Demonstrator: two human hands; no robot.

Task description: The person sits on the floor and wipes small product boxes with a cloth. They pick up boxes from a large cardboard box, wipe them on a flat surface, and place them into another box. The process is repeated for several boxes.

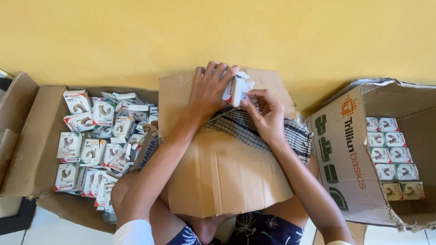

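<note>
Left hand [210, 90]: I grasp a small white-and-red cardboard box [234, 89].
Right hand [267, 113]: pinching its flap.
Done: neat rows in right carton [345, 149].
Left: loose pile in left carton [34, 136].

- small box [235, 90]: glossy printed card, held in both hands;
- lap sheet [222, 172]: matt, creased brown cardboard;
- checked cloth [247, 127]: woven fabric;
- wall [227, 31]: matt yellow paint

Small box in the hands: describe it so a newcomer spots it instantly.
Start at the flat cardboard sheet across the person's lap, with the checked cloth on it. At its far edge the left hand and right hand meet around one small white box with red trim. Unlike the matching boxes in the side cartons, it is held up with its end flaps open.
</note>
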